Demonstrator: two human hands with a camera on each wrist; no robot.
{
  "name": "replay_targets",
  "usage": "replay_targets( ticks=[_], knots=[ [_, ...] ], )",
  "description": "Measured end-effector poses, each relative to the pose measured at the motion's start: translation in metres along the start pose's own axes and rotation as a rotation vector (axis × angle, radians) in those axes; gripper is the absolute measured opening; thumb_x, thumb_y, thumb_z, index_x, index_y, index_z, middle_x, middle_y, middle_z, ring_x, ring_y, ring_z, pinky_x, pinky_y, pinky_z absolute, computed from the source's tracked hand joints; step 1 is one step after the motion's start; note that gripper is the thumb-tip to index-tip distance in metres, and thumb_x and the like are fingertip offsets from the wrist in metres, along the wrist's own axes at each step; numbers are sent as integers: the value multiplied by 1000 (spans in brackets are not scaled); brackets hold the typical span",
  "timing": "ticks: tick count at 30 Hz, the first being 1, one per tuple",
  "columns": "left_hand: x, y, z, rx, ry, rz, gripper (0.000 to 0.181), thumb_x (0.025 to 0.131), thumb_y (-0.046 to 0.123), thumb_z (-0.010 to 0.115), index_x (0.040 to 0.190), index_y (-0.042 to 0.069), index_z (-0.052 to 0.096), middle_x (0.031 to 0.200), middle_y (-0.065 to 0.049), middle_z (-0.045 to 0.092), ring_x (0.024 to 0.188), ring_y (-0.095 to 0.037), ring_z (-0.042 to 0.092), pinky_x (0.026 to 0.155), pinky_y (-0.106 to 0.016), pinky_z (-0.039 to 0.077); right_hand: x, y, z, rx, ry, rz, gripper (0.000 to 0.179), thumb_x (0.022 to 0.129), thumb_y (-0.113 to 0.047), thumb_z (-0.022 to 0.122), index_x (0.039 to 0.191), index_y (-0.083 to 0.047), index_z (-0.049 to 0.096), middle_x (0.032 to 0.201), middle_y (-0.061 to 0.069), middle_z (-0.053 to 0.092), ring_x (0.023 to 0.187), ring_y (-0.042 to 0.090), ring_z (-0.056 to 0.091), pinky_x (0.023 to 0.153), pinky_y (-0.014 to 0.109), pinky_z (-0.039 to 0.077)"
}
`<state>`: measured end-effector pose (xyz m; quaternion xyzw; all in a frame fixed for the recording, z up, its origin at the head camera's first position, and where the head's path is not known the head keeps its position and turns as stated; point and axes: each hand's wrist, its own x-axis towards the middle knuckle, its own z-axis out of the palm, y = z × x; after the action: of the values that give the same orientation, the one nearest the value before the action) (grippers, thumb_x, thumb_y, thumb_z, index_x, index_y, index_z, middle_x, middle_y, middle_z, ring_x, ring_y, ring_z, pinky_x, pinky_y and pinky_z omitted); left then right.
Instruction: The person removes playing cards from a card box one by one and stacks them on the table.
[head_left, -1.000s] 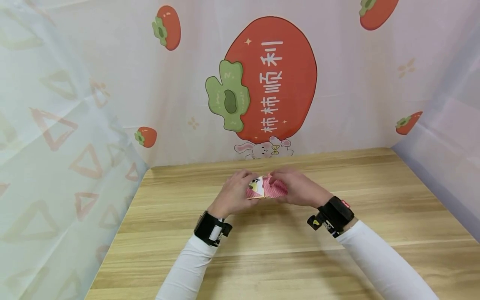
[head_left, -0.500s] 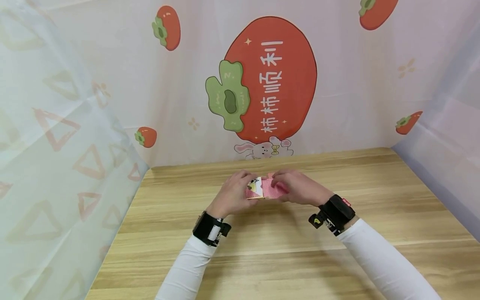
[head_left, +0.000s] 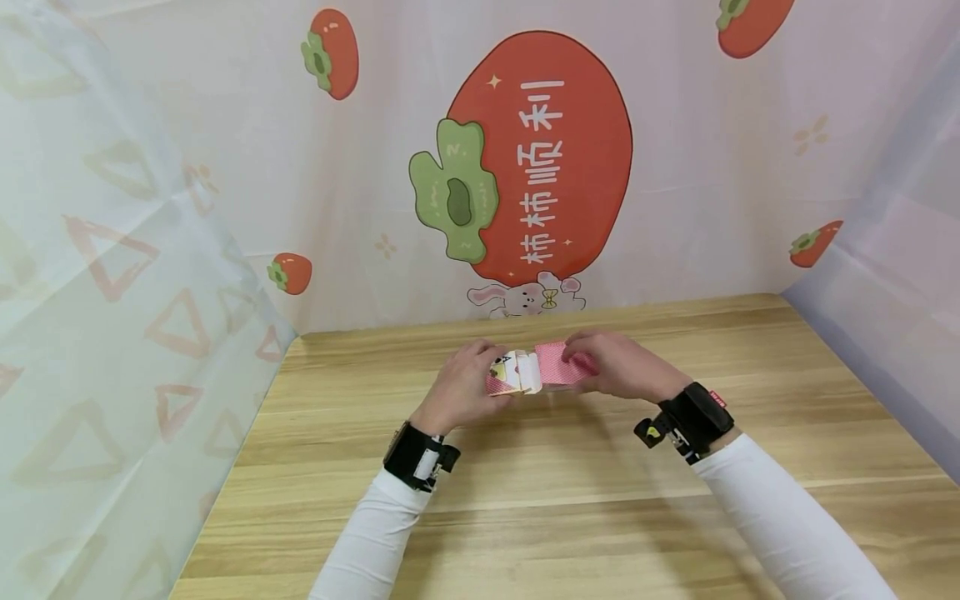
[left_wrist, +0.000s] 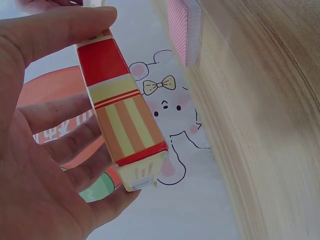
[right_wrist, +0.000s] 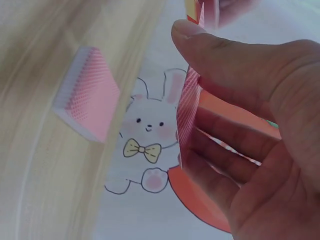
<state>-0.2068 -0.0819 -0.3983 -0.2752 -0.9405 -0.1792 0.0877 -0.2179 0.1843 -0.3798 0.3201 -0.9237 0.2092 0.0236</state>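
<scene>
My left hand grips a card box with an ace printed on it, fingers along the far side and thumb on the near side. Its white end flap stands open toward the right. In the left wrist view, the box's narrow side shows red, yellow and orange stripes. My right hand pinches a thin, pink-backed playing card between thumb and fingers. Below that hand, a thick deck of pink-backed cards overlaps the table in the right wrist view; the held card mostly hides it in the head view.
Both hands work above a light wooden table, close to its back edge. Behind it hangs a white cloth printed with persimmons and a rabbit. More cloth closes off the left and right sides.
My right hand has drawn away to the right from the box with the card. The box's white flap and a gap now show between them. My left hand stays nearly in place.
</scene>
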Motion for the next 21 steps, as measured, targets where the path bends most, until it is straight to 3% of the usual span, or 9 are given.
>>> replay_targets(
  ticks=[6,12,21],
  knots=[
    [0,-1,1,12,-4,-19,70,67,38,76,128,14,52,119,-4,51,110,-22,47,91,-42,36,2,5,-2,0,81,57,40,69,-32,78,102,-12,66,91,-2,60,80,17,51,69,32,41],
    [-1,-2,1,29,-17,-36,70,66,37,75,129,16,52,120,-4,50,113,-22,45,93,-42,34,6,5,5,-56,149,164,42,72,-37,74,104,-12,67,80,1,56,73,18,47,61,33,37],
    [-2,-2,0,20,-17,-31,69,67,37,75,129,15,52,118,-3,50,110,-21,46,90,-42,37,15,2,23,-128,252,256,43,73,-39,72,106,-11,67,83,4,60,74,19,51,61,33,40]
  ],
)
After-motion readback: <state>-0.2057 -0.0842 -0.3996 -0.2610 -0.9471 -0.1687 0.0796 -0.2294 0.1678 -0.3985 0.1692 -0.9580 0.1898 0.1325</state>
